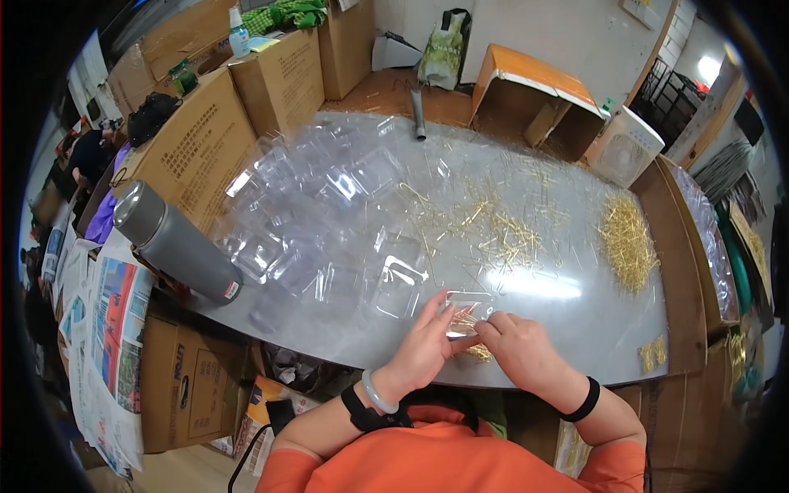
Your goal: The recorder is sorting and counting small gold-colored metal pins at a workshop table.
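My left hand [426, 343] grips a small clear plastic box [472, 301] near the table's front edge, its thumb reaching under it. Thin gold-coloured metal pieces [465, 322] show inside or through the clear plastic. My right hand [516, 347] is closed at the box's right side, fingertips pressed together; what they pinch is hidden. Just below the box, between both hands, lies a small bunch of gold pieces [478, 353]. Loose gold wire hooks [493, 226] are scattered beyond my hands. To the left spreads a heap of empty clear plastic boxes [329, 193].
A dense pile of gold pieces [626, 242] lies at the right, with small bundles [652, 355] nearer me. A grey steel flask [177, 242] stands at the left edge beside cardboard cartons [193, 144]. Behind are an orange-topped box [538, 78] and a white basket [629, 146].
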Available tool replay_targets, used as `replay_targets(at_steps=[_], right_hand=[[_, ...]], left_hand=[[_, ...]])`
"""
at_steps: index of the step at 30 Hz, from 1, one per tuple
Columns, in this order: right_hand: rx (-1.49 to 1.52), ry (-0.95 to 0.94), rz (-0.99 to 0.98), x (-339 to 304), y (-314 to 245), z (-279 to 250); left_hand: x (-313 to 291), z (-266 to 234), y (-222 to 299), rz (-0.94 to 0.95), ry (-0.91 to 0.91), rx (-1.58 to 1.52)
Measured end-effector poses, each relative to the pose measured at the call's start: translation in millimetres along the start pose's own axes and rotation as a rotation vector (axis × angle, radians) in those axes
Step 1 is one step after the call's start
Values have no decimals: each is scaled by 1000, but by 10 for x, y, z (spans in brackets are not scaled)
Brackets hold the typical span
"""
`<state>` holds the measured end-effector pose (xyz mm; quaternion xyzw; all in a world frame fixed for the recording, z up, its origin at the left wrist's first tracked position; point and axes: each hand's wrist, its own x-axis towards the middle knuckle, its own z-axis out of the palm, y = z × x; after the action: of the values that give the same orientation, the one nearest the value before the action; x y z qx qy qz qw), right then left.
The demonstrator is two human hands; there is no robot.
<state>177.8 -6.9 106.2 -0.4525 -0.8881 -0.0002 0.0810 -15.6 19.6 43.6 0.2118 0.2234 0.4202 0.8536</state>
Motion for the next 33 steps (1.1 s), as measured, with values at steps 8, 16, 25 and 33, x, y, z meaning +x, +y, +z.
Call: replay_targets(at_steps=[8,16,25,33], right_hand=[[857,52,467,-174,38,135],[816,90,430,-223,16,93],[396,415,122,-234,46,74],[304,454,189,-337,-138,19]], left_hand=[[-50,-61,-27,-43,-97,94],[-108,28,-103,-66,-70,155],[-188,149,-35,-138,-134,233],[-183,119,-64,-73,-91,194]])
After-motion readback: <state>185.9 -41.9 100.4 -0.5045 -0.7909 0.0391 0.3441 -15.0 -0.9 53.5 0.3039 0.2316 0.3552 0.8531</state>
